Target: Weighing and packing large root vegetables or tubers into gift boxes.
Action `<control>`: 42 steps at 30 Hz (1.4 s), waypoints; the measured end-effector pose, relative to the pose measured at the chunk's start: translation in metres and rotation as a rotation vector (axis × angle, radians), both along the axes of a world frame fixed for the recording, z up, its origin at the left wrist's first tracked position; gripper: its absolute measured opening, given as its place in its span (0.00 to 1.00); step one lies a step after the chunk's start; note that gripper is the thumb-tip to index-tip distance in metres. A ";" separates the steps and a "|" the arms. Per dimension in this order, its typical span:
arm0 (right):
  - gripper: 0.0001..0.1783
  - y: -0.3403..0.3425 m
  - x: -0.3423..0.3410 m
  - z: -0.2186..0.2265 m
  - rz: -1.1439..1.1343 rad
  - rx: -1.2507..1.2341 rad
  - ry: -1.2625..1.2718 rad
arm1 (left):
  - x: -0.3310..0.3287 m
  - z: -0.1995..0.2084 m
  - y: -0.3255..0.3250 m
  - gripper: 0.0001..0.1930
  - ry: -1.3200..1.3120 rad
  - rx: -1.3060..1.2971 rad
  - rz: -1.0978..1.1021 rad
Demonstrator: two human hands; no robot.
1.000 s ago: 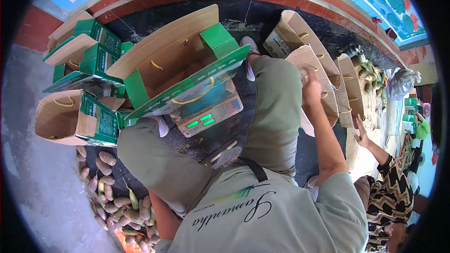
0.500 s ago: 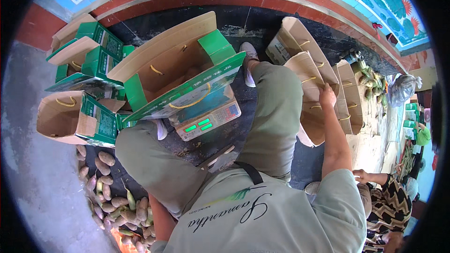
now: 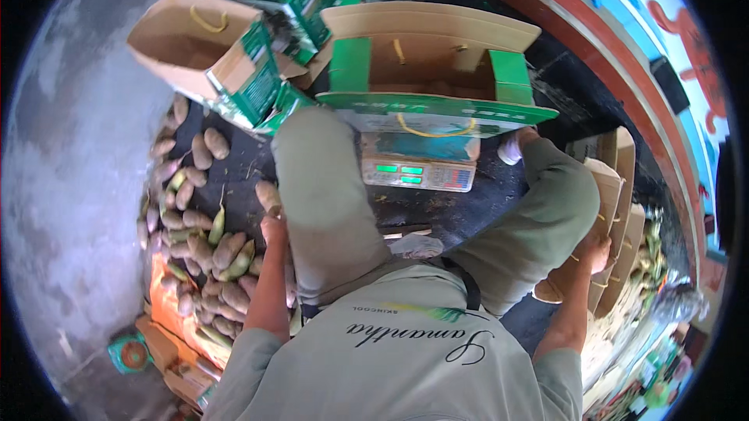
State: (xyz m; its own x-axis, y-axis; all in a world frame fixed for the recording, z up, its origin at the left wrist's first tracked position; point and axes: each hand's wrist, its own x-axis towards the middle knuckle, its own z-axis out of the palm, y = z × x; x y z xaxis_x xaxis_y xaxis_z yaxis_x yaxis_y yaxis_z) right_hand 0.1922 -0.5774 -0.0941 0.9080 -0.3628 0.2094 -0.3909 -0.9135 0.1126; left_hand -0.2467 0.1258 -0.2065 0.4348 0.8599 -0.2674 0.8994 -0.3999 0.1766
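Observation:
My left hand [image 3: 273, 227] is beside my left knee, its fingers closed on the end of a brownish elongated tuber [image 3: 267, 195]. Around it on the dark floor lies a pile of similar tubers [image 3: 228, 251], some greenish or purplish. My right hand [image 3: 595, 252] grips the edge of an open brown cardboard carton [image 3: 563, 275] standing at my right. In front of me a large open green-and-brown carton [image 3: 437, 70] rests on a digital scale [image 3: 417, 176] with lit green displays. The inside of that carton's bottom is hidden.
More open cartons [image 3: 195, 46] stand at the front left. Beyond my right hand are further cartons [image 3: 624, 265], a heap of greenish produce [image 3: 647, 253] and a grey plastic bag [image 3: 679, 302]. Orange sheeting [image 3: 165, 296] lies under the tubers; a small green-rimmed item [image 3: 131, 353] sits behind.
The view has turned left. My left hand, hidden before, now shows at the pile with a tuber. My right hand remains on the carton at the right, which is closer to my leg.

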 end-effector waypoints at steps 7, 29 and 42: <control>0.24 -0.058 0.056 0.029 0.232 -0.080 0.262 | -0.049 -0.017 -0.021 0.18 0.093 -0.088 0.131; 0.13 0.396 -0.002 0.219 1.272 0.770 0.013 | -0.052 -0.026 -0.049 0.34 -0.022 -0.352 0.653; 0.16 0.456 -0.018 0.200 1.556 0.318 0.130 | 0.030 -0.035 0.011 0.58 -0.152 -0.389 1.155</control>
